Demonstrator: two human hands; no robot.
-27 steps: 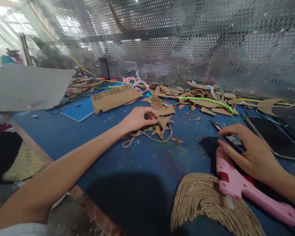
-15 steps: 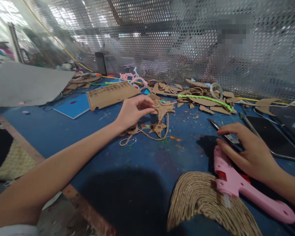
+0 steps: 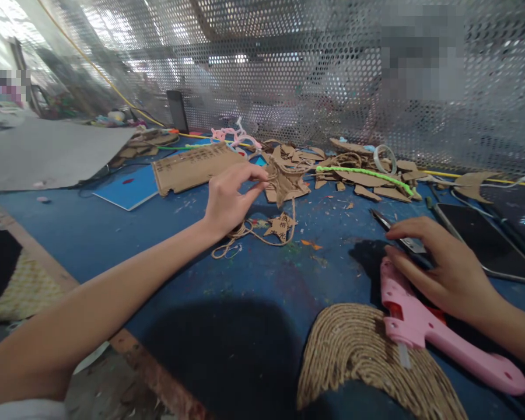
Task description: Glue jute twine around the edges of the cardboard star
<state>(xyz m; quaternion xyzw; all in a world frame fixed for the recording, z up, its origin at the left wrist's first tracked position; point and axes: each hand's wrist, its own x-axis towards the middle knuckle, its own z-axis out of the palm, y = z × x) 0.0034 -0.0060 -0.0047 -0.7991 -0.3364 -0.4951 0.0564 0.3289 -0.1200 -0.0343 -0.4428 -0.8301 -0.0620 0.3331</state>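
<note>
My left hand (image 3: 231,201) pinches one point of a cardboard star (image 3: 284,179) with thumb and forefinger, and twine runs along the star's edge. From it the twine (image 3: 266,242) loops down onto the table, to a small loose coil under my hand. A smaller cardboard star (image 3: 281,227) with printed characters lies inside that loop. My right hand (image 3: 450,271) hovers with thumb and forefinger apart, above a pink glue gun (image 3: 409,326) and beside metal snips (image 3: 380,219). The glue gun's front lies over an arch of coiled twine (image 3: 332,350).
Cardboard scraps (image 3: 363,184), a green fuzzy strip (image 3: 367,175) and a tape roll (image 3: 384,159) lie along the perforated metal screen (image 3: 289,70). A phone (image 3: 485,239) is at the right. At the left are a cardboard strip (image 3: 196,166), a blue board (image 3: 126,186) and a grey sheet (image 3: 48,154).
My left hand has shifted slightly left and tilted the held star, so its face shows more. The small star below is more fully visible. My right hand has hardly moved.
</note>
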